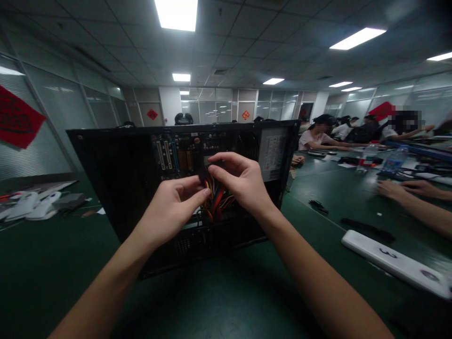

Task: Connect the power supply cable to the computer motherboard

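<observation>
An open black computer case (116,188) stands on the green table in front of me. Inside it are a motherboard with slots (165,155) and a power supply (273,150) with a label at the upper right. A bundle of coloured power cables (217,202) hangs in the middle of the case. My left hand (173,202) is closed, thumb and fingers pinching the yellow and black wires of that bundle. Just above it, my right hand (240,179) curls thumb and forefinger together at the top of the same cables, near a dark connector. Its fingertips partly hide what they grip.
At right lie a white power strip (395,261), black cords (367,229) and plastic bottles (393,162). Another person's hands (406,188) rest on the table there. White and grey items (38,205) lie at left. Several people sit farther back.
</observation>
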`<state>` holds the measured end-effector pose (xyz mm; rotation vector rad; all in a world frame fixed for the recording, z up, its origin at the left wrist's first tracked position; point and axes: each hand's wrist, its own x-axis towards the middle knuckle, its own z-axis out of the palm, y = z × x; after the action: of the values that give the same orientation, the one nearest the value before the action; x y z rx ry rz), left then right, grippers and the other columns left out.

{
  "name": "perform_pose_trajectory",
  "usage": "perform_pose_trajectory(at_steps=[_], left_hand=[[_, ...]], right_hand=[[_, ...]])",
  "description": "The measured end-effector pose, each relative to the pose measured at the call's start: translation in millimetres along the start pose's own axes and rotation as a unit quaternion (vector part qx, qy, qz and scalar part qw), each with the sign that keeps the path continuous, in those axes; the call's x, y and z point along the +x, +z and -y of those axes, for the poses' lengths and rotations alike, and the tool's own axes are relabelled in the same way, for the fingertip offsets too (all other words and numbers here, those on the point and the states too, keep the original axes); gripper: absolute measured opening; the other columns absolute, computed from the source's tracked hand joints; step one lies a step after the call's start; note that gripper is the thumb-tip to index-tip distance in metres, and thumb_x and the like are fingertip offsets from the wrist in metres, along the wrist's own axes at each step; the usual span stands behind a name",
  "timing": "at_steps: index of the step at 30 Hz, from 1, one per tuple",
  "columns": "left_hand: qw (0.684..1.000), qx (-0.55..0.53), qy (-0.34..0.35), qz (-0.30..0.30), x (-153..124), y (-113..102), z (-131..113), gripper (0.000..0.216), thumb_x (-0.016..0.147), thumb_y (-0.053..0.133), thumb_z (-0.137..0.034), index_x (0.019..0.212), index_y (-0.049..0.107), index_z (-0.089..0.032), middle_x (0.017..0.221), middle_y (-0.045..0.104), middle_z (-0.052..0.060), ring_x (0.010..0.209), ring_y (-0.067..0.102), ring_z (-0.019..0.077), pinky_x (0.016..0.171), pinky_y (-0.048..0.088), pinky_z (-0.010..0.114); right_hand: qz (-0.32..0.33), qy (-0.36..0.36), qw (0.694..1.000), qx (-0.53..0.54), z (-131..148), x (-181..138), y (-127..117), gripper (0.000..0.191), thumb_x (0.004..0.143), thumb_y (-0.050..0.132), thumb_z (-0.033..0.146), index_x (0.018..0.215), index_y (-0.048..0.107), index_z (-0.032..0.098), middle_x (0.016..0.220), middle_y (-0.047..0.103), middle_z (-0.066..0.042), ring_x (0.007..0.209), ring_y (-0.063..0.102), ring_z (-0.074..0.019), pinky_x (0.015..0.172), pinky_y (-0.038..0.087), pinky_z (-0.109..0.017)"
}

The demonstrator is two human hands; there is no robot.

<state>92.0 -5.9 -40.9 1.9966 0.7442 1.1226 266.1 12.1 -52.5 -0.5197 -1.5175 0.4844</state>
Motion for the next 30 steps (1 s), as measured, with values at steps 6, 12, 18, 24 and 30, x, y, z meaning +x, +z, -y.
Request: perform_pose_trajectory(at_steps=[6,12,18,24,30], left_hand=[[1.000,0.003,0.014,-0.008,-1.0,0.6,-2.0,0.033,0.088,0.064,-0.033,0.114,0.073,-0.016,0.100,0.077,0.005,0.087,0.070,0.0193,0.081,0.057,0.027],[0.998,0.065,0.021,-0.016,-4.4,-1.0,-4.3,0.033,0.086,0.062,-0.026,0.115,0.072,-0.015,0.099,0.077,0.006,0.089,0.071,0.0225,0.079,0.059,0.031],[0.995,0.092,0.033,-0.019,-6.7,1.8,-3.6,0.032,0.086,0.060,-0.023,0.115,0.070,-0.016,0.100,0.076,0.005,0.090,0.072,0.0223,0.078,0.059,0.030],[0.993,0.105,0.038,-0.040,-5.8,2.3,0.6,0.030,0.088,0.059,-0.024,0.114,0.069,-0.015,0.103,0.075,0.005,0.092,0.071,0.0223,0.081,0.058,0.031],[0.996,0.084,0.023,-0.014,-7.2,3.7,-6.4,0.022,0.090,0.055,-0.023,0.106,0.067,-0.013,0.091,0.073,0.005,0.083,0.069,0.0193,0.071,0.056,0.028]], right_hand=[[-0.027,-0.006,0.999,-0.016,-0.1,-2.4,4.9,0.022,0.082,0.074,0.036,0.096,0.071,0.020,0.091,0.071,-0.002,0.079,0.065,-0.0146,0.073,0.054,-0.029],[-0.045,0.008,0.999,-0.017,-0.7,-7.4,12.9,0.023,0.082,0.073,0.038,0.097,0.070,0.020,0.094,0.070,-0.003,0.081,0.064,-0.0157,0.074,0.054,-0.030],[-0.052,0.026,0.998,-0.020,2.4,-8.4,14.8,0.024,0.080,0.073,0.039,0.096,0.070,0.021,0.088,0.069,-0.003,0.078,0.063,-0.0161,0.071,0.054,-0.030],[-0.068,0.029,0.997,0.002,-3.9,-10.5,19.9,0.021,0.081,0.074,0.035,0.097,0.070,0.021,0.087,0.068,-0.002,0.077,0.063,-0.0157,0.070,0.053,-0.029],[-0.080,0.011,0.996,-0.031,-2.8,-11.5,19.7,0.023,0.082,0.073,0.034,0.100,0.071,0.021,0.087,0.068,-0.002,0.076,0.061,-0.0160,0.069,0.052,-0.030]])
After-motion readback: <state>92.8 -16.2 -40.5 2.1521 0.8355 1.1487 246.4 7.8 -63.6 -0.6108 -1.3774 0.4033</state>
